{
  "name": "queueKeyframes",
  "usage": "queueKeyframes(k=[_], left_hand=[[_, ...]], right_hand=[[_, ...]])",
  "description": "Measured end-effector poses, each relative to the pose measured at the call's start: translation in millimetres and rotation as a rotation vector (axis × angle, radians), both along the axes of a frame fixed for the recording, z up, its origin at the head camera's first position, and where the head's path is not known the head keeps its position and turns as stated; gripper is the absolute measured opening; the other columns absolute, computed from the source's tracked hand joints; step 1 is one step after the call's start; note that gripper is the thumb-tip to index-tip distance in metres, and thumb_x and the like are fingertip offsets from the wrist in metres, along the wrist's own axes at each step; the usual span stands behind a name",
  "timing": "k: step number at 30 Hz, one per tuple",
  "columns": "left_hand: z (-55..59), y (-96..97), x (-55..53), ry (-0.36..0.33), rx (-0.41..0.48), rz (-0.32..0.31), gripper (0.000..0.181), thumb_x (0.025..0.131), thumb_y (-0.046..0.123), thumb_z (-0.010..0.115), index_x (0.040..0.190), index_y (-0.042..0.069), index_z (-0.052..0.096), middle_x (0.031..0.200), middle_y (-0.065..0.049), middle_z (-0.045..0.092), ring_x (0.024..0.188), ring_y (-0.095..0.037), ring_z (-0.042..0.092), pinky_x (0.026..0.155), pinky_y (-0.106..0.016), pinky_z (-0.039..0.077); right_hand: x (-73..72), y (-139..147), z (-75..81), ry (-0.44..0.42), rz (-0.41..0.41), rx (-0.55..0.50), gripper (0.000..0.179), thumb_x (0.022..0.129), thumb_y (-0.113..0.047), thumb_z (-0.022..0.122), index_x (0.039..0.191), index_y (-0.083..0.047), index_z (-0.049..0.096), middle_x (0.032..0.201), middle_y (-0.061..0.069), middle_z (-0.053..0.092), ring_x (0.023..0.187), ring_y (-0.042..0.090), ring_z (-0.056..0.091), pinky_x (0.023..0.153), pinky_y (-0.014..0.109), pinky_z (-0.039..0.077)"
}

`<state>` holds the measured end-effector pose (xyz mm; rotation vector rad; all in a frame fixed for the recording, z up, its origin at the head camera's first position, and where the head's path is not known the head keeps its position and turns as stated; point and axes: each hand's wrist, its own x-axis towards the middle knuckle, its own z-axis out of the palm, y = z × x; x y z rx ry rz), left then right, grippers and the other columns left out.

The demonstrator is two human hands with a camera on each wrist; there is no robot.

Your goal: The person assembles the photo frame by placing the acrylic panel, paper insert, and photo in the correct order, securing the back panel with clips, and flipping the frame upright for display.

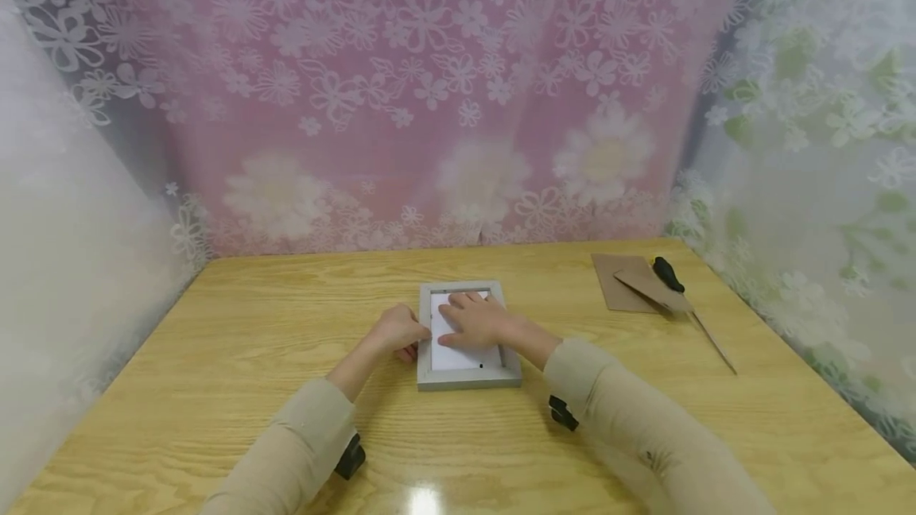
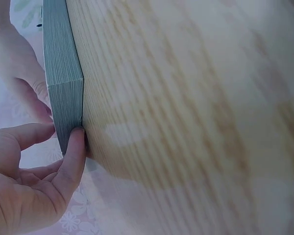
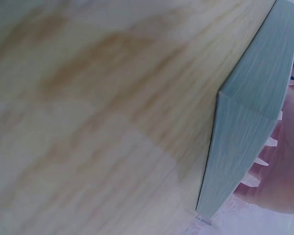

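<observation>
A grey picture frame [image 1: 468, 378] lies on the wooden table, with a white sheet [image 1: 454, 358] inside its border. My left hand [image 1: 397, 330] pinches the frame's left side, the thumb at the upper edge and a finger [image 2: 73, 159] against the outer side, low by the table. Spread flat, my right hand [image 1: 475, 320] rests on the sheet, fingers pointing up and left. Near the sheet's lower right corner shows a small black tab [image 1: 481, 365]. The right wrist view has the frame's grey side [image 3: 245, 142] with the right hand's fingers beyond it.
At the right back of the table lie a brown board [image 1: 619, 284] and a smaller brown piece [image 1: 650, 290]. A screwdriver with a black handle [image 1: 669, 274] lies there, its shaft pointing toward the front right. A pink floral curtain [image 1: 429, 102] hangs behind the table.
</observation>
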<state>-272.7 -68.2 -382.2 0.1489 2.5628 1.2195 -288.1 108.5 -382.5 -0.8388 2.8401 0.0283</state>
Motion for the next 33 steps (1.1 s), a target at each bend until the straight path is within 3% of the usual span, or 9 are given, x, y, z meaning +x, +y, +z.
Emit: queueKeyframes(k=[7, 13, 19, 28, 33], left_hand=[[-0.4, 0.4, 0.0, -0.009, 0.002, -0.001, 0.014, 0.080, 0.007, 0.061, 0.076, -0.006, 0.060, 0.068, -0.014, 0.061, 0.050, -0.020, 0.061, 0.049, -0.029, 0.055], [0.4, 1.2, -0.9, -0.030, -0.004, 0.016, 0.014, 0.082, 0.008, 0.061, 0.078, -0.006, 0.060, 0.069, -0.015, 0.061, 0.053, -0.021, 0.062, 0.050, -0.030, 0.055], [-0.6, 1.0, -1.1, -0.019, -0.018, 0.019, 0.015, 0.081, 0.008, 0.061, 0.076, -0.006, 0.060, 0.068, -0.015, 0.061, 0.052, -0.020, 0.061, 0.049, -0.029, 0.055], [-2.2, -0.4, -0.9, -0.022, -0.021, 0.019, 0.016, 0.083, 0.009, 0.061, 0.077, -0.006, 0.061, 0.068, -0.015, 0.060, 0.054, -0.021, 0.061, 0.051, -0.030, 0.055], [-3.4, 0.6, -2.2, -0.023, -0.025, 0.012, 0.017, 0.084, 0.010, 0.061, 0.080, -0.007, 0.062, 0.070, -0.015, 0.061, 0.055, -0.021, 0.062, 0.051, -0.029, 0.055]], right_hand=[[-2.5, 2.2, 0.4, 0.018, -0.036, -0.085, 0.066, 0.092, -0.051, 0.046, 0.143, -0.012, 0.034, 0.147, 0.014, 0.028, 0.134, 0.033, 0.025, 0.104, 0.059, 0.025], [-4.8, 13.4, 8.8, 0.141, -0.055, -0.209, 0.050, 0.091, -0.035, 0.057, 0.131, -0.006, 0.049, 0.131, 0.015, 0.049, 0.121, 0.032, 0.044, 0.098, 0.047, 0.040], [-5.5, 29.7, 14.3, 0.187, -0.078, -0.336, 0.038, 0.093, -0.030, 0.055, 0.121, -0.003, 0.057, 0.116, 0.011, 0.059, 0.105, 0.025, 0.057, 0.085, 0.038, 0.050], [-3.1, 54.2, 23.3, 0.232, -0.150, -0.420, 0.037, 0.095, -0.028, 0.053, 0.122, -0.003, 0.056, 0.119, 0.014, 0.056, 0.095, 0.026, 0.060, 0.073, 0.037, 0.053], [-3.7, 76.0, 25.1, 0.295, -0.198, -0.419, 0.038, 0.094, -0.027, 0.054, 0.123, -0.002, 0.054, 0.121, 0.018, 0.053, 0.099, 0.031, 0.057, 0.075, 0.042, 0.052]])
